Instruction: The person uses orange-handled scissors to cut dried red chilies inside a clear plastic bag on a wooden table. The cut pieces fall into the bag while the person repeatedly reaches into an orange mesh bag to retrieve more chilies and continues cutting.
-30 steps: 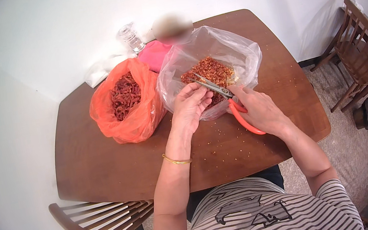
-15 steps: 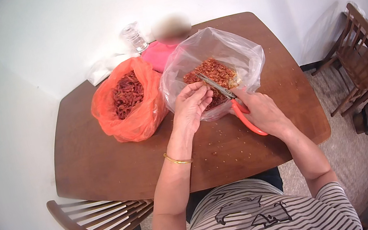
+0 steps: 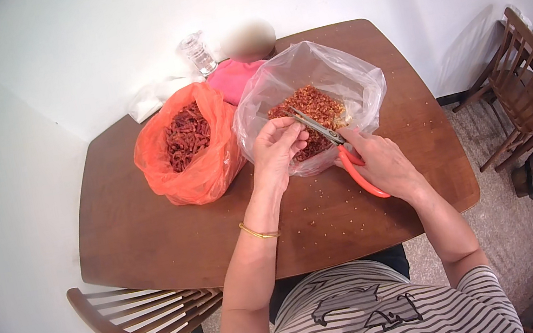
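A pair of scissors with red handles (image 3: 363,178) is gripped in my right hand (image 3: 384,156), its blades pointing up and left. My left hand (image 3: 278,150) is pinched closed beside the blade tips; whatever lies between its fingertips is too small to make out. Both hands are over the near side of a clear plastic bag (image 3: 357,72), which stands wide-mouthed on the table. Inside it lies a heap of cut red chili pieces with pale seeds (image 3: 312,103). To the left, an orange-red plastic bag (image 3: 206,186) holds whole dried red chilies (image 3: 187,137).
Behind the bags are a pink cloth or bag (image 3: 233,79), a clear glass (image 3: 198,54), white crumpled plastic (image 3: 158,98) and a blurred round shape (image 3: 248,40). Seeds are scattered on the brown table (image 3: 172,236). A wooden chair (image 3: 137,325) stands at the near left; others and a black bin (image 3: 530,175) are at right.
Almost nothing differs. The view has shifted very slightly; my hands and the scissors keep nearly the same pose over the clear bag.
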A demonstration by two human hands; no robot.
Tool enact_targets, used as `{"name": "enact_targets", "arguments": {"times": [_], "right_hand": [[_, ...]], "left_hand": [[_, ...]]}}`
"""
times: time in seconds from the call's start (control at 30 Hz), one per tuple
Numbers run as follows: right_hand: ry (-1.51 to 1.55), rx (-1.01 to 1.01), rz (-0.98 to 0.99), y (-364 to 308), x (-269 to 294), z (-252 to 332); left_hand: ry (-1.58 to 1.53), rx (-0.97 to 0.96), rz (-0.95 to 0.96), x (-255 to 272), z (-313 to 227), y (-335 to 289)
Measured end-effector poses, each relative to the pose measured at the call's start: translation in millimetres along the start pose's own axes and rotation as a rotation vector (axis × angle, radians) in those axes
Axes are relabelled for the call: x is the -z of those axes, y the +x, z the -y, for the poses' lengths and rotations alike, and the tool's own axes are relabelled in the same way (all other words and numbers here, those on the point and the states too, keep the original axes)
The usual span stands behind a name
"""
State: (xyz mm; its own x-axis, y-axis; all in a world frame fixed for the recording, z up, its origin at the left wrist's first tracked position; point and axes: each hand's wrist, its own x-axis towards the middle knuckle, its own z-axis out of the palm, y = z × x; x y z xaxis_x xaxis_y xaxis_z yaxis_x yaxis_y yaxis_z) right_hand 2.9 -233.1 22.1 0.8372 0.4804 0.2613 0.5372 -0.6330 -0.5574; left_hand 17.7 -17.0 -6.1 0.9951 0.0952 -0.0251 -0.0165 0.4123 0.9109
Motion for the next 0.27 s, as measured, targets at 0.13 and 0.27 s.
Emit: {"name": "enact_targets", "arguments": {"times": [0.13, 0.27], "right_hand": [[0.013, -0.001, 0.008, 0.1, 1.6, 0.4], [0.02, 0.005, 0.027, 0.3, 3.1, 1.7]], "left_hand": [[0.029, -0.039, 0.001, -0.4, -0.6, -0.4], [0.059, -0.016, -0.004, -0.6, -1.4, -0.7]]}}
